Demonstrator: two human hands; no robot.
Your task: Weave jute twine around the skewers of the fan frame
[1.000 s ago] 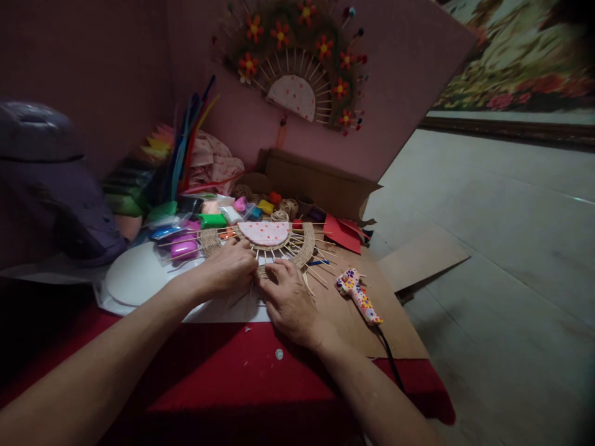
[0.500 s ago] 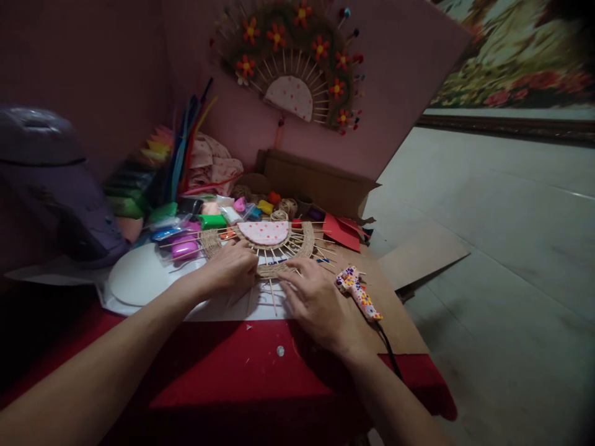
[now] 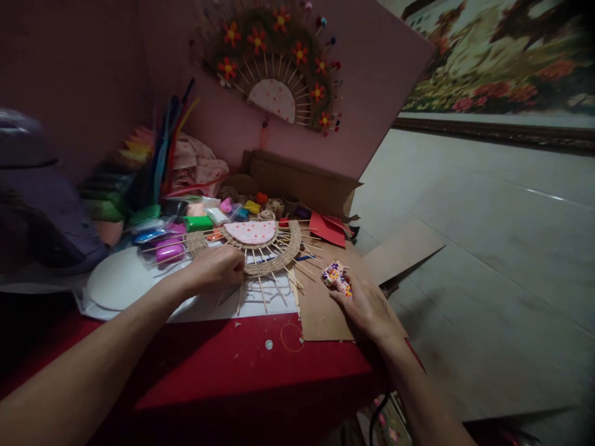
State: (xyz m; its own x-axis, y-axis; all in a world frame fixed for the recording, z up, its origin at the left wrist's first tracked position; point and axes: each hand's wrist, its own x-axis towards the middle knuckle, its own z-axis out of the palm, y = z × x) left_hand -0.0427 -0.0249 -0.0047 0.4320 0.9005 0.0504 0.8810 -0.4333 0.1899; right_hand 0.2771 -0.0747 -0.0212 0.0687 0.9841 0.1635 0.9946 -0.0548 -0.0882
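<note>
A half-round craft of thin sticks and wound jute twine (image 3: 289, 254) lies low over the table, with a polka-dot half-circle (image 3: 251, 231) at its centre. My left hand (image 3: 218, 267) is closed at the craft's near left edge, pinching the twine band; the fingertips are partly hidden. On the right, my right hand (image 3: 370, 305) wraps round the handle of a flower-patterned glue gun (image 3: 335, 276), which points left above the cardboard. Its black cord hangs down past the table edge.
Behind the craft lie colourful clay packets (image 3: 198, 223), twine balls (image 3: 275, 207) and red sheets (image 3: 328, 228). A white round disc (image 3: 114, 279) sits left, near a purple container (image 3: 41, 210). Cardboard (image 3: 320, 319) covers the red table's right side. A finished flowered half-round piece (image 3: 274, 68) hangs on the wall.
My right hand has left the craft's twine band, moved right and taken hold of the glue gun. My left hand stays at the craft. The view has shifted slightly to the right.
</note>
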